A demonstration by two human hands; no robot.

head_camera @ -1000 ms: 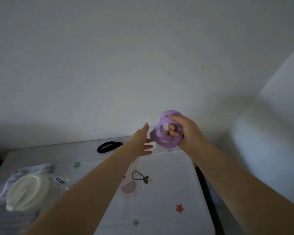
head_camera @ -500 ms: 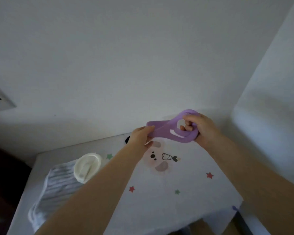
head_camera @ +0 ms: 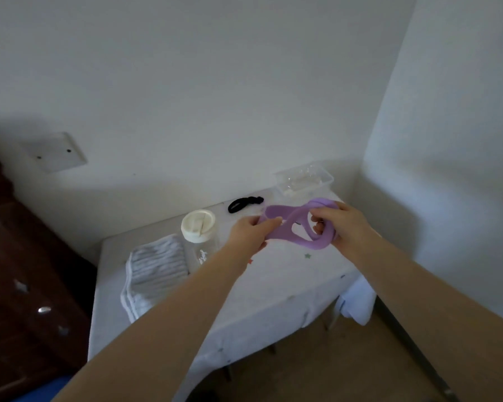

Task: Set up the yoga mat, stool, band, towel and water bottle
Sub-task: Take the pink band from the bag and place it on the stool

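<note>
Here, from the left, a folded grey striped towel [head_camera: 157, 271] lies on the cloth-covered surface [head_camera: 288, 285], and just beside it stands the clear water bottle [head_camera: 199, 236] with its white lid. Neither is being handled; the towel looks soft and easy to lift from underneath, the bottle rigid and probably best taken around its body below the lid.

Further right, the left hand [head_camera: 249, 235] has its grip closed in a pinch on one end of the purple resistance band [head_camera: 299, 224], which hangs in the air just above the surface, twisted into a figure-eight. The right hand [head_camera: 346, 224] holds the other end, fingers curled through and around the loop.

The band appears light, limp and stretchy, so it will likely sag and twist wherever it is unsupported. Holding both ends, as now, seems the sensible way to keep it under control; its smooth surface could slip from a loose pinch.
</note>
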